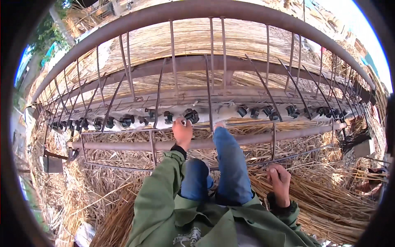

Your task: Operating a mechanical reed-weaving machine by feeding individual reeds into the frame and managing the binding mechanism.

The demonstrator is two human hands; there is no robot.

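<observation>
My left hand (182, 132), fingers curled, is at one of several black spool-like pieces (191, 115) on a pale strip (222, 112) along the metal frame, seemingly gripping it; its fingertips are partly hidden. My right hand (279, 183) is half closed, low at the right beside loose straw stalks (308, 193); what it holds, if anything, cannot be made out. My jeans-clad leg (232, 164) reaches toward the strip, with my bare foot (219, 124) at its near edge.
A curved metal rail (189, 7) with upright rods and slanting dark bars spans the view over bundled straw (148, 41). A lower pipe (111, 145) crosses in front of me, with grey blocks (52, 164) at the sides. Trees stand at the far left.
</observation>
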